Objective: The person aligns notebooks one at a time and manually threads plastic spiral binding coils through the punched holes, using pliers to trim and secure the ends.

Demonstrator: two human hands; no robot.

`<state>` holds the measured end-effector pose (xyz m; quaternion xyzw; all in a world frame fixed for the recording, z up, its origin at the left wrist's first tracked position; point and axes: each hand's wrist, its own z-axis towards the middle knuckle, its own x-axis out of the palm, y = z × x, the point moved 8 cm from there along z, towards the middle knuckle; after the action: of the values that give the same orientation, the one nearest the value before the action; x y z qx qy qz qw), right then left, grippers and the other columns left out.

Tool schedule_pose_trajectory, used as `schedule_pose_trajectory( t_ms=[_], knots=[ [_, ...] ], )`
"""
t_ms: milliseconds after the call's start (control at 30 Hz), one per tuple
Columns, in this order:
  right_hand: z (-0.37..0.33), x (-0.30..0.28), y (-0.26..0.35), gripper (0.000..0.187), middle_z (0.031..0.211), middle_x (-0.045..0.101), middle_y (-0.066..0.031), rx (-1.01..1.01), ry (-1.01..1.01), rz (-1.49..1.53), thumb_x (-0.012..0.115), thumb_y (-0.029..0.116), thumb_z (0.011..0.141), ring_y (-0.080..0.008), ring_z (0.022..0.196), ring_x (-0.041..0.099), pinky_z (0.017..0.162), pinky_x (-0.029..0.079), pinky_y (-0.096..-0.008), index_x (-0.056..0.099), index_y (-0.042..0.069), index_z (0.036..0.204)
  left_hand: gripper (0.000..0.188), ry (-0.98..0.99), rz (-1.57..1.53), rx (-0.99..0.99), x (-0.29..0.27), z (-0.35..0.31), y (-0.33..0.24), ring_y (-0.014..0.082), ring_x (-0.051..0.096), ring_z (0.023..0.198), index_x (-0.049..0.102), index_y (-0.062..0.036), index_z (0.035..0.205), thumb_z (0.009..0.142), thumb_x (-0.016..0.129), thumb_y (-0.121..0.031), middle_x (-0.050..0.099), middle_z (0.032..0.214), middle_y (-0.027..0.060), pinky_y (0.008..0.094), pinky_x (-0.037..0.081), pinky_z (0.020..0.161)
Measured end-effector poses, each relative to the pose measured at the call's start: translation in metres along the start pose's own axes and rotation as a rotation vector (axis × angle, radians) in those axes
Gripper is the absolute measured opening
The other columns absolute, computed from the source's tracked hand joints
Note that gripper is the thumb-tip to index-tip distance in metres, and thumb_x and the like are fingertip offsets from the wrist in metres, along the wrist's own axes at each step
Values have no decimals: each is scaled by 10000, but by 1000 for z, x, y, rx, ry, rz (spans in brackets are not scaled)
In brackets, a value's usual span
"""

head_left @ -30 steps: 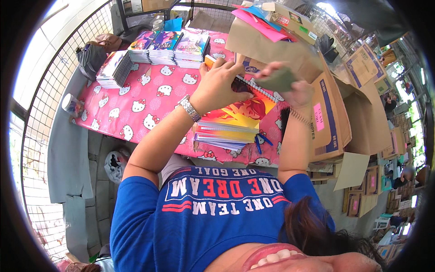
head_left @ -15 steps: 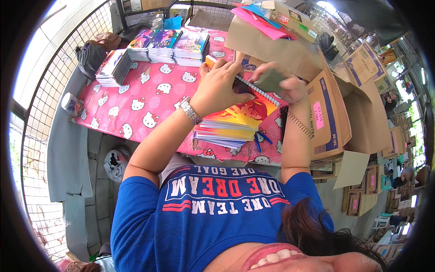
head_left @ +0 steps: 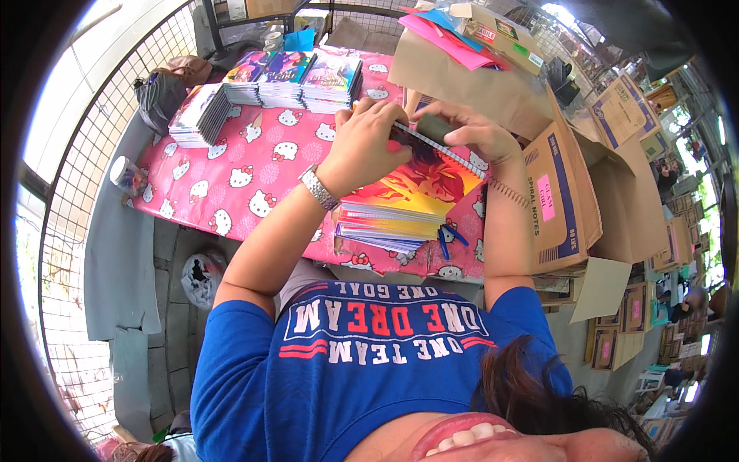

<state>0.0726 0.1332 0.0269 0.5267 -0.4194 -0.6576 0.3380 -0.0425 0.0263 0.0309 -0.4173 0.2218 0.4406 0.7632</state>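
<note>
A stack of spiral notebooks [head_left: 389, 219] with red and yellow covers lies at the table's near edge. Its top spiral notebook [head_left: 439, 183] has a white coil along the far side. My left hand [head_left: 373, 142] is closed on that notebook near the coil's left end, its thumb over the cover. In my right hand [head_left: 473, 131] is a dark olive-green, rounded piece [head_left: 435, 129], held against the coil; its exact kind I cannot make out. A blue-handled tool [head_left: 450, 239] lies right of the stack. My fingers hide part of the coil.
Stacks of notebooks [head_left: 285, 81] stand at the far left of the pink patterned table cover [head_left: 262, 154]. A cup [head_left: 127, 175] sits on the left edge. An open cardboard box [head_left: 566, 200] is at the right, with coloured sheets [head_left: 450, 38] atop cardboard behind.
My right hand, blurred before, has moved left and slightly up, bringing the olive-green piece to the coil. My left hand stays on the notebook. The whole view has shifted slightly.
</note>
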Motion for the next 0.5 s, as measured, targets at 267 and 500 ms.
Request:
schedule_pose_trajectory(
  t_ms=[267, 500],
  knots=[
    [17, 9, 17, 586, 1201, 630, -150, -301, 95, 567, 603, 322, 798, -242, 1159, 594, 1040, 425, -356, 586, -9, 1281, 346, -7, -152, -33, -11, -7, 30, 255, 567, 899, 609, -14, 1025, 776, 800, -158, 577, 916, 103, 365, 475, 800],
    [21, 7, 21, 625, 1162, 577, -116, -324, 45, 718, 624, 431, 762, -234, 1153, 551, 1021, 423, -369, 609, 9, 1223, 335, 105, -307, -84, -7, -3, 32, 131, 556, 716, 586, -8, 1024, 803, 801, -137, 590, 838, 69, 304, 474, 656]
  ],
)
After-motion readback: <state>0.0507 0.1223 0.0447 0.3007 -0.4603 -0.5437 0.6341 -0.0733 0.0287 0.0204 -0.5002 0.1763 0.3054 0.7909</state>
